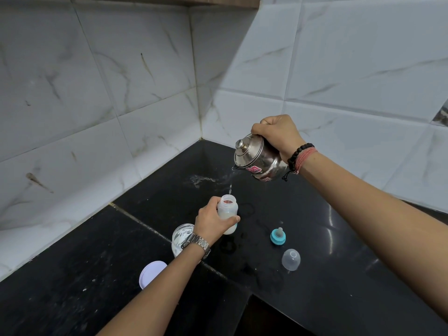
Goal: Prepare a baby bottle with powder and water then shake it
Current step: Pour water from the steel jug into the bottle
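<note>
Head view: my left hand wraps the small translucent plastic baby bottle low on the black counter; my right hand grips the tilted steel kettle, pouring. I judge the bottle light, wet, slippery; hold mid-body.

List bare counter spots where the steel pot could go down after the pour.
Free: back corner under the steel pot, though wet; right of the teal nipple ring and clear cap. Crowded: around the bottle, jar and white lid.

Pink sticker on steel pot: print unreadable.
</note>
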